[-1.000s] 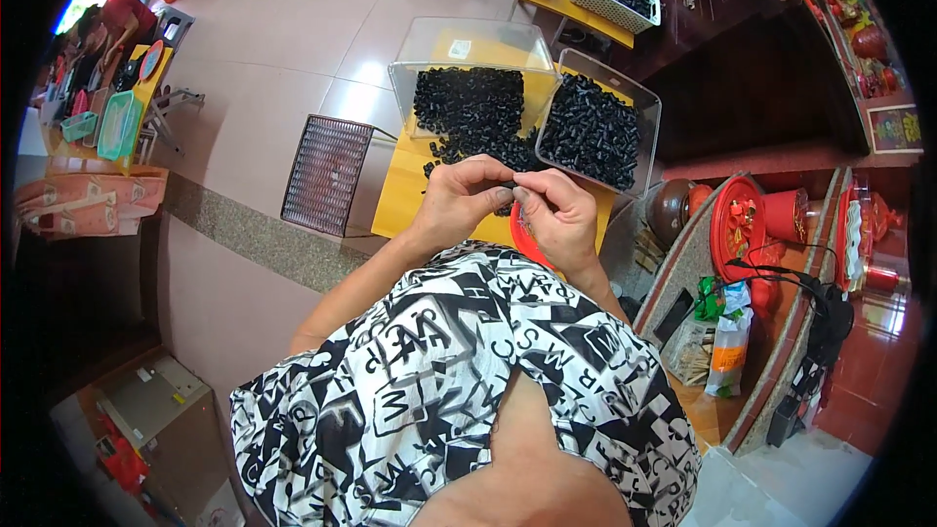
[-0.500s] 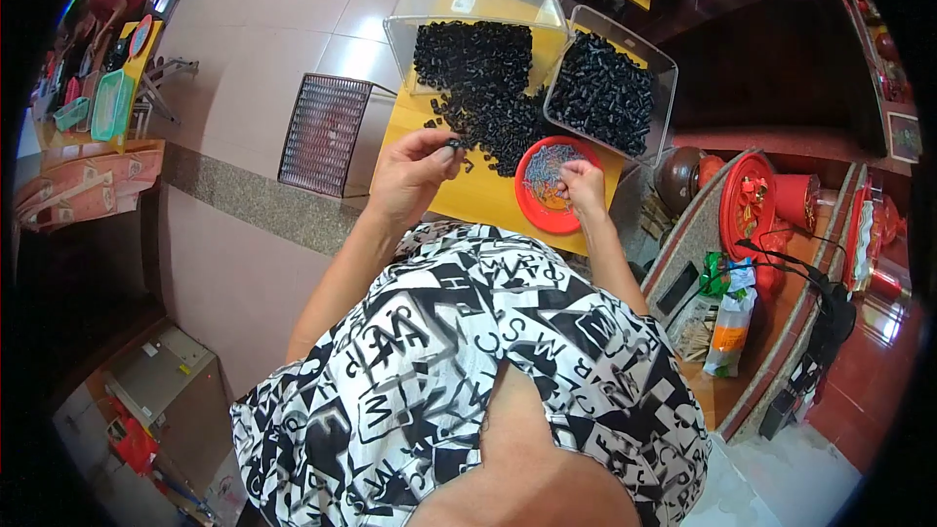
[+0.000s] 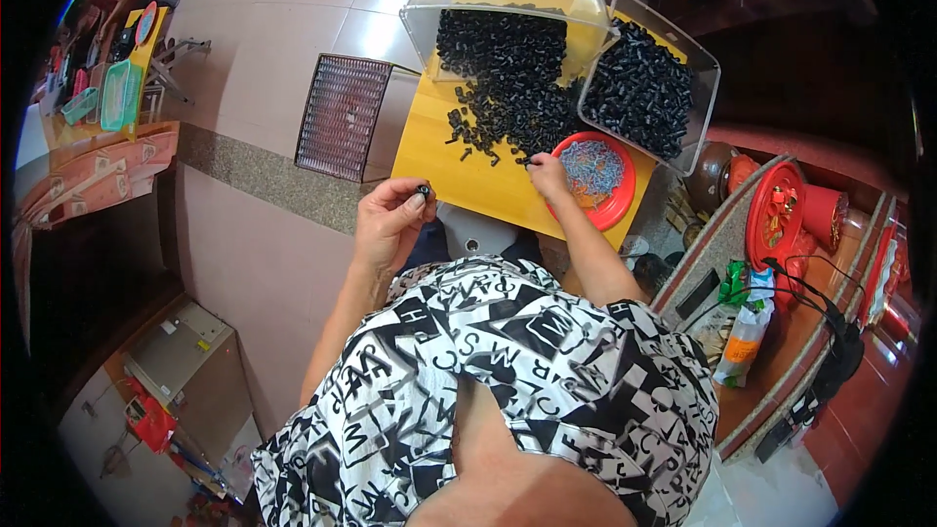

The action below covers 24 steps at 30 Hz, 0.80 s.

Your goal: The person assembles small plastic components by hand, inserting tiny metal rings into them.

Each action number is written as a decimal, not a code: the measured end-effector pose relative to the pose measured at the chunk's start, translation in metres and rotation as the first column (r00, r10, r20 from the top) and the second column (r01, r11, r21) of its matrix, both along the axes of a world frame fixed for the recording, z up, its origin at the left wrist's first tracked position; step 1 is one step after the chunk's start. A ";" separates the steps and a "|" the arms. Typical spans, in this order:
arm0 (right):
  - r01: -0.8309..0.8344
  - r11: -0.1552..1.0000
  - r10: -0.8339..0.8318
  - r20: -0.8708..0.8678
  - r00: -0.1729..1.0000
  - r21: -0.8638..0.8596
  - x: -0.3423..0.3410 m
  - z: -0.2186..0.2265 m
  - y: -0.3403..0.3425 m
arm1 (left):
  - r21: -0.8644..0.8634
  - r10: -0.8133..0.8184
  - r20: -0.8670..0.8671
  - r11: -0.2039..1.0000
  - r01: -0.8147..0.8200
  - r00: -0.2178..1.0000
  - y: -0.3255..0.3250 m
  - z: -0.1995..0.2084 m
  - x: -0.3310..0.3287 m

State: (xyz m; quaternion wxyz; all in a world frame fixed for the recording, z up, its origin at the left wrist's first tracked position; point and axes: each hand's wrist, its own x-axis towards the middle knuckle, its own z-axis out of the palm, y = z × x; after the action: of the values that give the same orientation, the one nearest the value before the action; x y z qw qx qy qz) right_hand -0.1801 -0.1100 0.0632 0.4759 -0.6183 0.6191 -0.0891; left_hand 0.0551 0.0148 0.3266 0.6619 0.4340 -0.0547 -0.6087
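Observation:
A small black plastic part [image 3: 423, 191] is pinched between the thumb and fingers of my left hand [image 3: 392, 222], which is raised in front of the table's near edge. My right hand [image 3: 549, 180] has its fingertips closed on another black part at the near edge of the loose pile of black parts [image 3: 517, 117]. Just right of that hand is a round red plate [image 3: 625, 197] heaped with thin silvery-blue metal pieces [image 3: 589, 168], perhaps screws or pins. The pile spills out of a tipped clear plastic bin [image 3: 508, 0] on the yellow table [image 3: 439, 151].
A second clear bin [image 3: 639, 88] full of black parts stands at the right of the table. Left of the table is a dark rack with a slatted top [image 3: 339, 117]. On my right a curved shelf holds a red tray [image 3: 776, 215] and packages.
My right hand has left the metal pieces in the red plate and moved left to the black parts. My left hand has drawn back toward me with its part. The view has shifted slightly.

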 end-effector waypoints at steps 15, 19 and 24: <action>-0.176 0.984 0.174 -0.416 0.892 0.034 0.078 0.019 -0.014 | 0.083 0.001 -0.006 0.997 0.000 1.000 -0.001 -0.010 0.027; -0.062 0.998 0.055 -0.244 0.968 -0.022 0.079 0.050 -0.014 | 0.046 -0.002 -0.009 0.999 0.002 1.000 -0.015 -0.003 0.021; 0.099 0.973 -0.195 0.505 0.841 0.211 0.070 0.185 -0.023 | -0.095 -0.127 -0.016 0.988 0.125 0.992 -0.034 0.015 0.003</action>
State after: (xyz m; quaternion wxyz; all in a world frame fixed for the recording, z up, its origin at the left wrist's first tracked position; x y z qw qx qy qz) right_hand -0.1097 -0.1326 0.2487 0.6704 -0.4769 0.5178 -0.2347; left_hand 0.0580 -0.0190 0.3412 0.6421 0.3916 -0.1033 -0.6509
